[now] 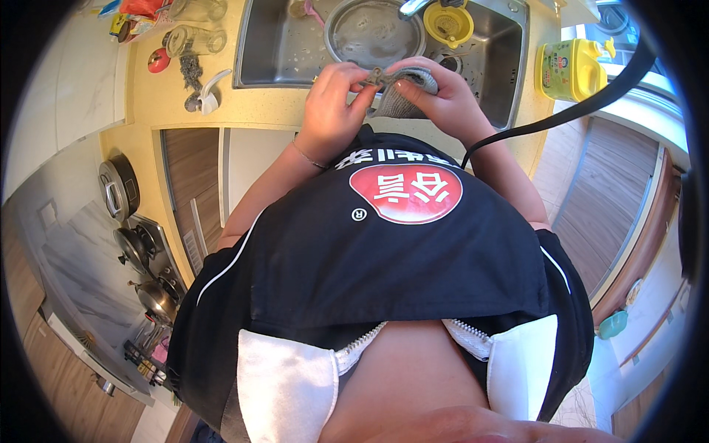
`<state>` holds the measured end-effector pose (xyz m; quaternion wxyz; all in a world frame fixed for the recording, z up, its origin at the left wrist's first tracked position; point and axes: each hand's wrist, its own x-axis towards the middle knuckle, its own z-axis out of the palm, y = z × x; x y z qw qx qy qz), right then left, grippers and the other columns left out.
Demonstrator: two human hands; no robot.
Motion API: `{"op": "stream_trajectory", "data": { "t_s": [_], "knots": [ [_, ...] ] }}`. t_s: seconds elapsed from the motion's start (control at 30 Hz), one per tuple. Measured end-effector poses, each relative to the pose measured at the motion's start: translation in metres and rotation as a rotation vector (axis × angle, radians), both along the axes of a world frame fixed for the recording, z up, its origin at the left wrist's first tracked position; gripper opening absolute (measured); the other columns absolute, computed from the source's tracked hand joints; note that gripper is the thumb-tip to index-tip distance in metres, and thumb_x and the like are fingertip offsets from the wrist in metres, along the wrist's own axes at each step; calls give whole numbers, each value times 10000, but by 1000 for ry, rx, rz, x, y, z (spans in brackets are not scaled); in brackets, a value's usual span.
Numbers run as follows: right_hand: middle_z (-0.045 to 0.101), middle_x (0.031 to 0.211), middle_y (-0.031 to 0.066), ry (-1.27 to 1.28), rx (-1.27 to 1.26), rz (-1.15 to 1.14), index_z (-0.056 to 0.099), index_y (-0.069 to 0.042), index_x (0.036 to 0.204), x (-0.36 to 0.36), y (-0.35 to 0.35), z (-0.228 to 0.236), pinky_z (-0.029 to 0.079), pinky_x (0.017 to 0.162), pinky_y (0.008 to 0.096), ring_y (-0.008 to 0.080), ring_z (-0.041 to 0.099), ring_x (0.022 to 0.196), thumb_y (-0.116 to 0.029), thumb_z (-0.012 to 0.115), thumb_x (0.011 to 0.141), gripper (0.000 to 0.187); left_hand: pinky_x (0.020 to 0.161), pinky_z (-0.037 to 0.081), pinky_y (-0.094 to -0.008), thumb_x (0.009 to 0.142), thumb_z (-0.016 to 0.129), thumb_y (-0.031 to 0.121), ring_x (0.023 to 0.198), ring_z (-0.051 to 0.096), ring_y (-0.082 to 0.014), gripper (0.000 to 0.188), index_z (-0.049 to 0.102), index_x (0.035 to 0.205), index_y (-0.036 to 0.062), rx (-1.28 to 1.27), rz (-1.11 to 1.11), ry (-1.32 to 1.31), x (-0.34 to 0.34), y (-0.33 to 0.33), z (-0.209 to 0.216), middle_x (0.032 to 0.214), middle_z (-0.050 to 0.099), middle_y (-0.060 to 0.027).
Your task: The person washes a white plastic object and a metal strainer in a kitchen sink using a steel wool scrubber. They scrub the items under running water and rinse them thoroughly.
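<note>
Both of my hands are raised at the near edge of the sink, with a ribbed grey cloth [405, 103] between them. My right hand [452, 100] is closed round the cloth, its thumb pressed on top and part of the fabric hanging below. The fingers of my left hand [330, 105] pinch at the cloth's left end. A small brownish-grey lump [376, 75] shows there between the hands; I cannot tell whether it is a bunched corner or a separate piece. Just beyond, a round metal basin [332, 40] stands in the steel sink [258, 48].
A yellow strainer [448, 26] is in the sink's right part. A yellow pump bottle [572, 70] stands at right. Glass jars [196, 40], a red round object [158, 60] and a white-handled brush [210, 94] lie on the left counter. A black strap [569, 111] crosses my right forearm.
</note>
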<state>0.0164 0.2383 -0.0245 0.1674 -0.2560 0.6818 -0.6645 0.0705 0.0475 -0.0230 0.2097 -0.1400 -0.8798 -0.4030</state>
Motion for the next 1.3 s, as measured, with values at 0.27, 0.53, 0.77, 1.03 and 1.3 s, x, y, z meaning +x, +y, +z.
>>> {"op": "stream_trajectory", "data": {
  "t_s": [0.27, 0.53, 0.77, 1.03, 1.3],
  "knots": [
    [584, 997, 95, 612, 344, -26, 611, -91, 1019, 8, -3, 10, 505, 749, 359, 298, 599, 885, 55, 601, 654, 393, 594, 500, -289, 701, 704, -16, 687, 580, -214, 272, 556, 929, -3, -4, -17, -1, 0, 1, -1, 896, 587, -127],
    [593, 969, 98, 654, 422, -148, 612, -97, 1018, 12, -2, 12, 503, 740, 353, 284, 602, 863, 45, 583, 678, 370, 595, 496, -322, 702, 713, 21, 699, 585, -249, 267, 559, 920, 4, -36, -5, -52, 3, 3, 1, 862, 589, -121],
    [605, 937, 92, 219, 138, -135, 631, -68, 1032, -5, 6, 3, 475, 757, 301, 244, 600, 862, -64, 632, 808, 224, 610, 492, -333, 712, 726, 43, 716, 588, -250, 268, 572, 931, 23, -210, -61, 33, 0, 1, -7, 881, 597, -120],
    [606, 965, 52, 86, 237, 44, 628, -39, 1037, -2, -2, -7, 436, 840, 267, 162, 574, 925, -117, 602, 871, 185, 664, 487, -366, 712, 696, 41, 793, 580, -305, 260, 578, 942, 25, -321, -152, 61, 2, 5, -5, 926, 598, -121],
    [626, 972, 26, -466, 115, -4, 619, -34, 1057, 3, -4, -19, 445, 821, 246, 96, 561, 916, -153, 560, 893, 210, 654, 490, -356, 697, 682, 38, 784, 582, -285, 252, 579, 927, 31, -300, -191, 19, 7, 8, -7, 918, 592, -113]
  ]
}}
